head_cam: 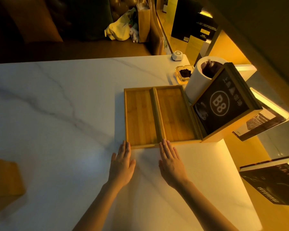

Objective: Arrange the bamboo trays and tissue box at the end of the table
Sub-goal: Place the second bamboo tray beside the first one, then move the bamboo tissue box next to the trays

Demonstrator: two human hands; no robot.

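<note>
Two empty bamboo trays lie side by side on the white marble table (57, 105), long edges touching: the left tray (141, 116) and the right tray (175, 114). A wooden tissue box (223, 104) with a black "B8" top stands against the right tray's right edge. My left hand (122, 164) lies flat, fingertips at the left tray's near corner. Also flat, my right hand (171, 164) has its fingertips at the near edge where the two trays meet. Neither hand holds anything.
Behind the trays stand a white cylindrical bin (200, 79), a glass ashtray (184, 73) and a small white device (177, 55). Books (274, 180) lie on lit shelves to the right. A brown object (5, 177) sits at the table's left edge. A sofa with bags (122, 29) is beyond.
</note>
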